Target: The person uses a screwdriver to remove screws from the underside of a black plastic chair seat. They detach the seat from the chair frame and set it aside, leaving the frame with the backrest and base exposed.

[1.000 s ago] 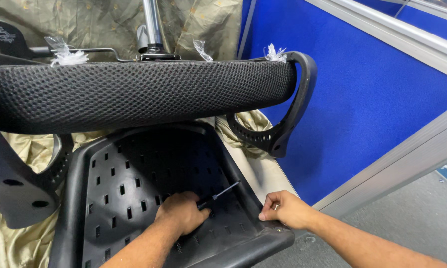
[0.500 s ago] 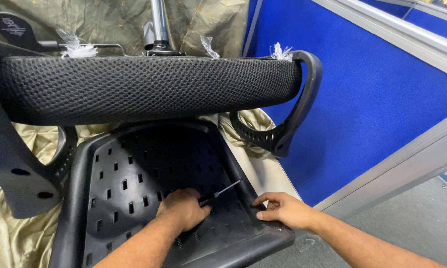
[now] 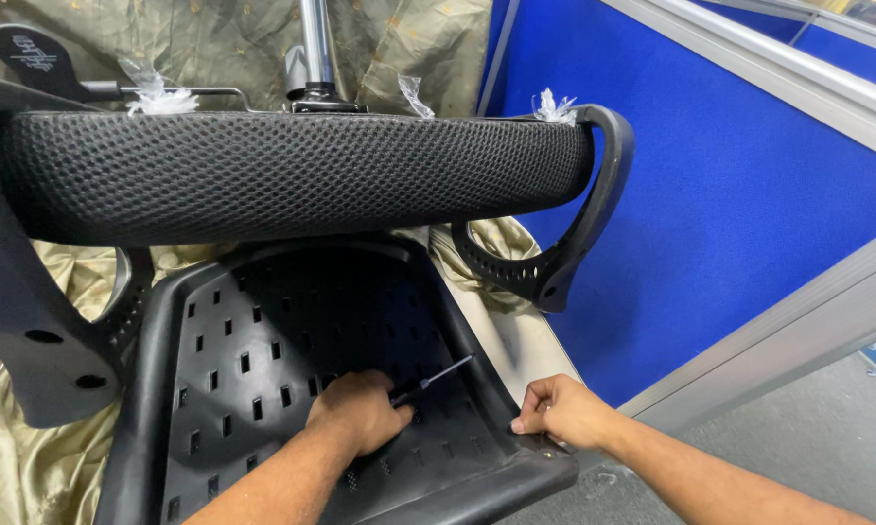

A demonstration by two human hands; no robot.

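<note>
Head view: left hand (image 3: 360,413) grips a screwdriver (image 3: 433,379) against the perforated black chair back (image 3: 263,360), below the mesh seat (image 3: 292,175); right hand (image 3: 560,410) pinches the back's edge, apparently steadying it.

I hold a slim screwdriver (image 3: 430,380) with a dark handle and thin metal shaft, tilted up toward the right, its tip against the black plastic chair back (image 3: 263,360). That chair back is a curved shell dotted with small rectangular slots, lying under the padded mesh seat (image 3: 282,170).
</note>
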